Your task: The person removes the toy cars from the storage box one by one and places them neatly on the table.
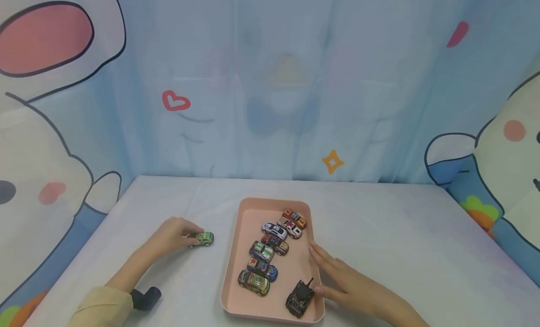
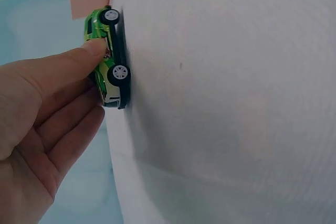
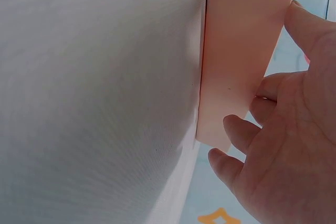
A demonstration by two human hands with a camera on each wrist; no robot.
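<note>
Left hand (image 1: 174,234) pinches a green toy car (image 1: 205,238), the thumb pressed to one side of it and the other fingers behind. This car is at the white tabletop (image 1: 392,242), left of a pink tray (image 1: 253,219) and apart from it; its wheels face the cloth, resting on it or just above. Right hand (image 1: 346,285) grips nothing: its fingers are loosely extended, their tips touching the tray's right edge, with the thumb at the same edge lower down, just beside a black toy tank (image 1: 300,298). That tank sits inside the tray's near right corner, its barrel aimed toward the right edge. Seven more toy cars form a slanting line in the tray, from an orange-red car (image 1: 294,218) at the far right, past a white-and-red car (image 1: 289,227), a white-and-dark police-style car (image 1: 274,230), a dark red-and-blue car (image 1: 275,244), a green-and-white car (image 1: 261,251) and a blue-and-red car (image 1: 262,269), to an olive-green car (image 1: 254,282) at the near left. A beige sleeve (image 1: 101,308) covers the left forearm. Behind the table hangs a pale blue curtain (image 1: 287,144) printed with cartoon figures.
</note>
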